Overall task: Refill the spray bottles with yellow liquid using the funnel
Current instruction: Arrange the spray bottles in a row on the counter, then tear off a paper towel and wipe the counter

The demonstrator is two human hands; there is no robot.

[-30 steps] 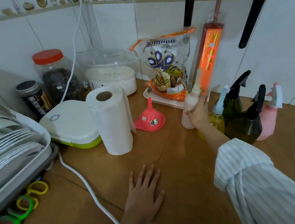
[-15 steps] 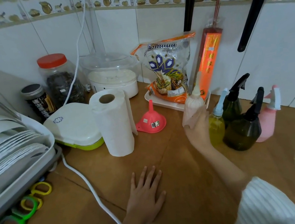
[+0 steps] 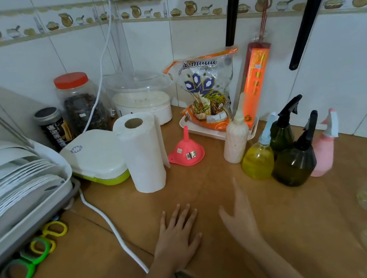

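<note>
Head view: yellow-filled spray bottle [image 3: 258, 163] beside funnel [image 3: 186, 151].

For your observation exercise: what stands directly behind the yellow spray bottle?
Behind the round yellow spray bottle with pale blue trigger stands a dark green bottle with black trigger; its lower left is covered.

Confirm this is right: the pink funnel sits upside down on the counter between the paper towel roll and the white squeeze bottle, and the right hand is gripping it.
Not quite. In the head view the right hand hovers open, holding nothing, well short of the pink funnel. The rest stands.
</note>
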